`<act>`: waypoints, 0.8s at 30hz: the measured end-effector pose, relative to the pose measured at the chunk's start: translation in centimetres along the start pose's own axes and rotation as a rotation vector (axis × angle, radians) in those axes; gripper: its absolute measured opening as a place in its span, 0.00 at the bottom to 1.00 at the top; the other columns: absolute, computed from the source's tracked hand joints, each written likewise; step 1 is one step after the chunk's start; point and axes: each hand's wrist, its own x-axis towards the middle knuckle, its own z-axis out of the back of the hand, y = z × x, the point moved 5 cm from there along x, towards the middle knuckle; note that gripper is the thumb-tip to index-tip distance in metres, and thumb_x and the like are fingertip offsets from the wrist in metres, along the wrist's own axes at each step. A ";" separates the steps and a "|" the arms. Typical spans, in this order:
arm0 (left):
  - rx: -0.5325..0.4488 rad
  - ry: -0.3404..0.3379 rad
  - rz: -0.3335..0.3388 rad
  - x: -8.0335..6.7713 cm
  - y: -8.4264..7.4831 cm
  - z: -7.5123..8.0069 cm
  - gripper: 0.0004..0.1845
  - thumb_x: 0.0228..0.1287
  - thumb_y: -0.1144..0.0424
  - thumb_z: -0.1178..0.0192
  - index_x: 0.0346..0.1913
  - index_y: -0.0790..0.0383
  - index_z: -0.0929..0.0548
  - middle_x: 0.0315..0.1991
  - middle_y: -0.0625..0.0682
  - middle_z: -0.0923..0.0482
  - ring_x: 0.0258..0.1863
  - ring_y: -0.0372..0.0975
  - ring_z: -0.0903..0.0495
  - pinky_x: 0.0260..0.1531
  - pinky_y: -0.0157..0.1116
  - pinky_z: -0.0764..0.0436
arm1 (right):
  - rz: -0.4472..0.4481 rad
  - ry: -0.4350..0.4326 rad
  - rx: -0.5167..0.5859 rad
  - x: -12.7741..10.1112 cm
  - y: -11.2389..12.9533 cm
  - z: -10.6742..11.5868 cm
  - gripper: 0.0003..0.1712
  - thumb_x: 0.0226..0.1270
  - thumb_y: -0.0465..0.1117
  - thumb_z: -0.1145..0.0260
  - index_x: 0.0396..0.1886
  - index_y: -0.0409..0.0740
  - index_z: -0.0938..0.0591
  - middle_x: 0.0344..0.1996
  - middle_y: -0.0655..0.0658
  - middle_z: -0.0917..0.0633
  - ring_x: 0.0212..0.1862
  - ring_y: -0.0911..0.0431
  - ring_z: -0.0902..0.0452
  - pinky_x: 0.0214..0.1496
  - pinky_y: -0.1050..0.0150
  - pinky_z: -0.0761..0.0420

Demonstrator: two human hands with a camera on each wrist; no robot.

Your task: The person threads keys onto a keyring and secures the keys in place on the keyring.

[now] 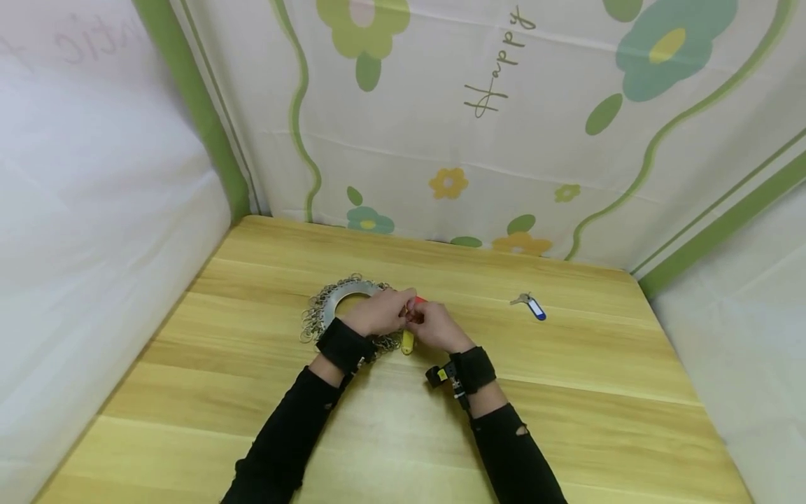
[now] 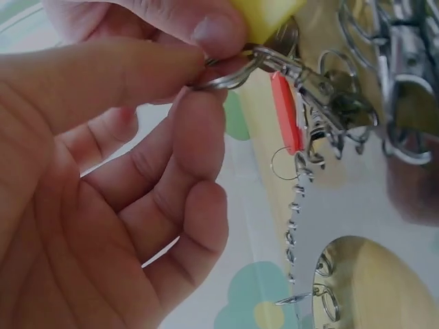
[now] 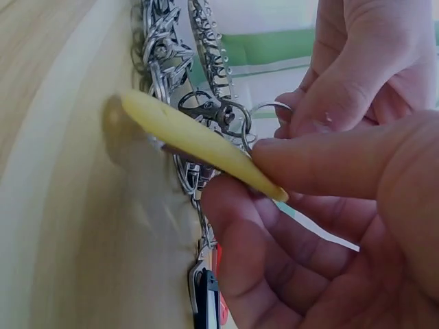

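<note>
My left hand (image 1: 380,311) pinches a silver split key ring (image 2: 233,79) between thumb and index finger. That ring hangs on a swivel clasp (image 2: 312,89), one of many around a large flat metal key ring holder (image 1: 330,304). Pressed close to it, my right hand (image 1: 437,329) pinches the end of a yellow key tag (image 3: 188,142) between thumb and index finger. Behind the fingers, a red key tag (image 2: 285,113) shows beside the holder. In the right wrist view, a key tag with a dark edge (image 3: 208,298) appears low by the clasps.
A key (image 1: 521,299) with a blue-rimmed tag (image 1: 536,308) lies to the right on the wooden table (image 1: 567,434). White fabric walls (image 1: 390,140) with printed flowers stand behind and at both sides.
</note>
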 end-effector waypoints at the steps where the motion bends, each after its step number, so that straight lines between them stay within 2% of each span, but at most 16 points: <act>1: -0.004 0.002 0.005 0.0 0.1 0.0 0.05 0.63 0.71 0.44 0.36 0.58 0.28 0.24 0.49 0.29 0.20 0.38 0.32 0.23 0.31 0.34 | -0.004 -0.002 0.005 0.0 -0.1 0.0 0.04 0.66 0.35 0.37 0.30 0.42 0.21 0.23 0.49 0.23 0.22 0.59 0.34 0.26 0.67 0.33; 6: 0.037 0.020 0.051 -0.1 0.7 0.2 0.08 0.64 0.66 0.42 0.27 0.58 0.25 0.21 0.46 0.32 0.19 0.36 0.33 0.23 0.31 0.34 | -0.047 -0.007 0.034 0.0 -0.5 0.1 0.04 0.67 0.37 0.38 0.31 0.43 0.22 0.22 0.48 0.25 0.20 0.59 0.36 0.23 0.67 0.35; 9: 0.050 0.030 0.047 -0.2 0.9 0.3 0.11 0.64 0.68 0.42 0.22 0.59 0.25 0.18 0.45 0.33 0.18 0.36 0.35 0.23 0.31 0.35 | -0.068 -0.001 0.036 0.0 -0.7 0.1 0.05 0.67 0.37 0.38 0.30 0.43 0.22 0.23 0.48 0.24 0.20 0.59 0.34 0.23 0.66 0.34; 14: 0.054 0.042 0.015 -0.4 0.9 0.4 0.10 0.64 0.70 0.45 0.24 0.59 0.24 0.19 0.46 0.33 0.19 0.37 0.35 0.25 0.33 0.35 | -0.076 0.011 0.044 0.0 -0.8 0.0 0.04 0.67 0.36 0.38 0.31 0.44 0.22 0.25 0.47 0.22 0.21 0.58 0.33 0.24 0.66 0.32; 20: 0.079 0.071 0.024 -0.3 1.1 0.1 0.08 0.67 0.67 0.48 0.32 0.58 0.20 0.24 0.47 0.28 0.22 0.37 0.32 0.27 0.33 0.33 | -0.093 0.021 0.068 0.0 -0.9 0.1 0.03 0.67 0.37 0.38 0.33 0.44 0.22 0.27 0.47 0.22 0.18 0.58 0.35 0.21 0.65 0.33; 24: 0.078 0.070 0.021 -0.2 1.0 0.0 0.12 0.66 0.68 0.46 0.23 0.57 0.25 0.19 0.46 0.35 0.18 0.37 0.37 0.26 0.32 0.36 | -0.072 0.009 0.074 -0.1 -0.7 0.2 0.02 0.66 0.36 0.37 0.34 0.41 0.21 0.29 0.47 0.20 0.19 0.58 0.34 0.21 0.64 0.33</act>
